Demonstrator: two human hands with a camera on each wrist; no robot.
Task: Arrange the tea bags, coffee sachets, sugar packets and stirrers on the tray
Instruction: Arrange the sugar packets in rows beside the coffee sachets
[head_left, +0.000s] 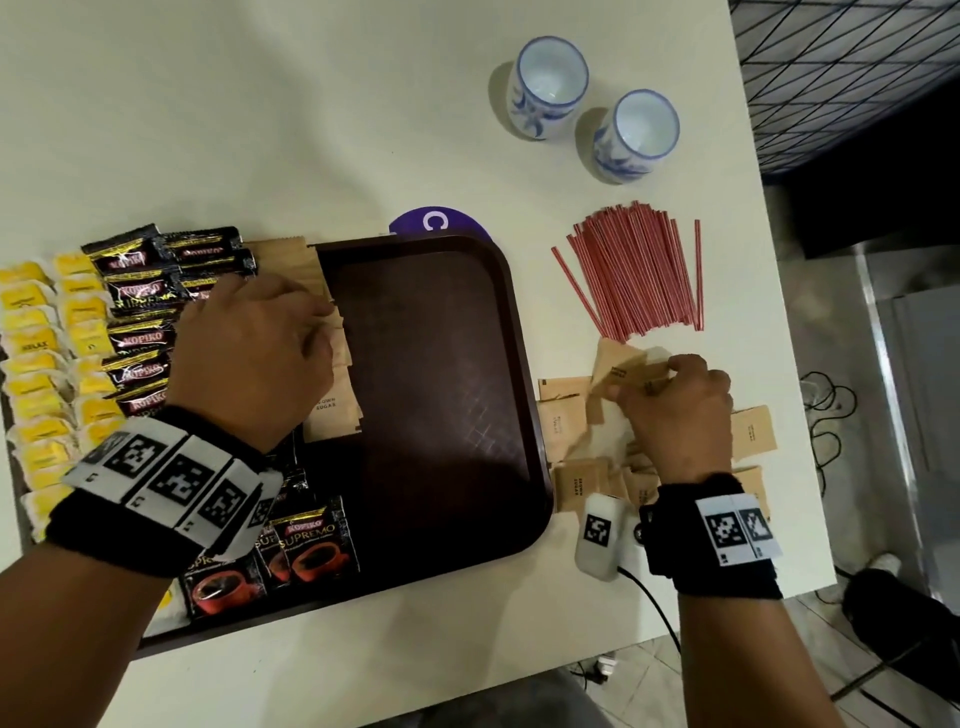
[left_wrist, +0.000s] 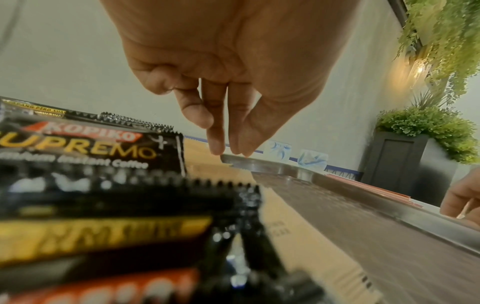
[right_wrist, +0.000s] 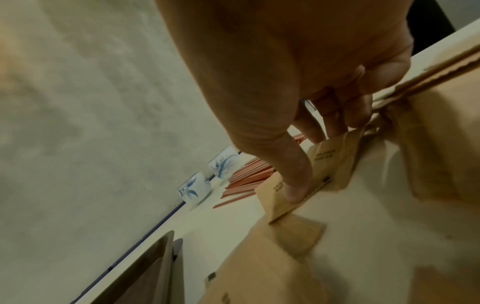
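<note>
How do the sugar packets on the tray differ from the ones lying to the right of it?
The sugar packets on the tray lie flat in an overlapping column beside the coffee sachets; the sugar packets on the table are scattered at mixed angles. The left hand touches the tray ones; the right hand pinches some table ones. Both are brown paper.

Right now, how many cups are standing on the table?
2. One cup stands near the table's far edge; the second cup stands beside it, closer to the red stirrers. None appears hidden.
</note>
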